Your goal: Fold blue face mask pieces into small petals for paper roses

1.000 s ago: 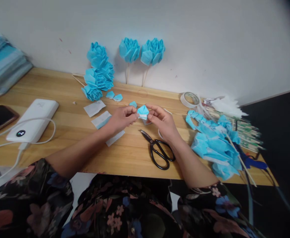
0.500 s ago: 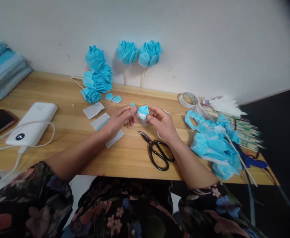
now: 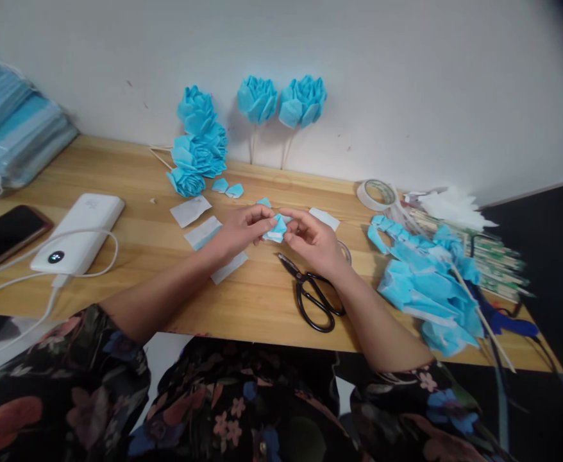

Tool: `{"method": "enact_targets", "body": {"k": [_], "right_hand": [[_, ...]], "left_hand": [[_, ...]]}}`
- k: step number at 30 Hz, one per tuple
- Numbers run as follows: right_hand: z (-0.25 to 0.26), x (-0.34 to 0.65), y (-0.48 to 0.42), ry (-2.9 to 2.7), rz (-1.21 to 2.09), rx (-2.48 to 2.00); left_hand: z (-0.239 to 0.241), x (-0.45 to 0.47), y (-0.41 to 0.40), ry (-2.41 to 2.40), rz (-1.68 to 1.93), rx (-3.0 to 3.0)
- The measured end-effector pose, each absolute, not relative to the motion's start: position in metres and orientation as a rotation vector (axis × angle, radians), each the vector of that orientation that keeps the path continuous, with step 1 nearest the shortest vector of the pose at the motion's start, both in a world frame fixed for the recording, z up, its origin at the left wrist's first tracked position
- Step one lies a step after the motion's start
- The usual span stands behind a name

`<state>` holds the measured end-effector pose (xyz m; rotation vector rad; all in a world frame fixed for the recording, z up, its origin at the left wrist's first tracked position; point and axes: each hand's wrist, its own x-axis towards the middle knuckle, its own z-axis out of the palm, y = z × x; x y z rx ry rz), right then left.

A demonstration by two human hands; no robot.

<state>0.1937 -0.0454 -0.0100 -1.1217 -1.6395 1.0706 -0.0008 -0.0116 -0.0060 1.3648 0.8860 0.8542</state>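
Note:
Between both hands, above the wooden table, is a small folded blue petal (image 3: pixel 275 232) with a white patch along its lower edge. My left hand (image 3: pixel 245 231) pinches its left side, thumb on top. My right hand (image 3: pixel 313 240) grips the right side between thumb and fingers. Another blue petal (image 3: pixel 264 202) shows just behind my left fingers. Black-handled scissors (image 3: pixel 313 295) lie below my right hand, with the blades pointing up and left. Whitish cut pieces (image 3: pixel 202 232) lie beside my left hand, one partly under the forearm.
Blue flowers on sticks (image 3: pixel 257 101) lean at the wall, with others piled (image 3: pixel 197 144) to their left. A tape roll (image 3: pixel 376 194) and crumpled blue material (image 3: pixel 423 289) are on the right. At left are a power bank (image 3: pixel 82 224), a phone (image 3: pixel 9 234) and stacked masks (image 3: pixel 19 128).
My left thumb has moved onto the petal, which now looks more folded and partly covered. The whole view has shifted slightly, so things appear farther right.

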Motion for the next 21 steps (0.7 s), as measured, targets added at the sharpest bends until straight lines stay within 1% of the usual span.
{"method": "enact_targets", "body": {"k": [8,15,21], "right_hand": [[-0.0094,0.1938,-0.0459,-1.623,1.079,-1.133],[-0.0109,0.1914,-0.0458,-1.675,0.999,-1.165],[-0.0122,0.1927,-0.0447,-1.684,0.996,-1.129]], "left_hand": [[-0.0040,0.0007,-0.0127,0.942,0.893,1.349],[-0.0013,0.0013,-0.0170,0.926,0.889,1.389],[-0.0076,0.0013,-0.0131,0.908,0.895,1.392]]}}
